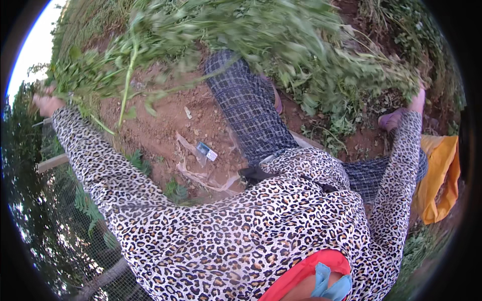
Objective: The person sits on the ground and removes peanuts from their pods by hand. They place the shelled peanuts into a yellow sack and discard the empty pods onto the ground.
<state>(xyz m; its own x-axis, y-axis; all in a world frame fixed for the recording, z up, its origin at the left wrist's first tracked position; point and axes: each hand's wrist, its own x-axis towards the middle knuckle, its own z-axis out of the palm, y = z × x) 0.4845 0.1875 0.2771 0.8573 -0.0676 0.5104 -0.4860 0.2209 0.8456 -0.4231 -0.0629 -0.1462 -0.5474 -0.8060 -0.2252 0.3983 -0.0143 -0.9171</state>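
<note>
A long mass of leafy green plants, blurred by motion, stretches across the top of the head view in front of my bent, checked-trouser knee. At the far left my left hand is raised beside the leafy stems; it is blurred, and its grip is unclear. My right hand, at the far right, is closed on the stem end of the plants, its fingers partly hidden by leaves. One thick pale green stem hangs down near the left side.
On the reddish soil lie a small keypad phone and a torn strip of clear plastic. A yellow-orange bag is at the right. Wire mesh and a wooden rail stand at the left.
</note>
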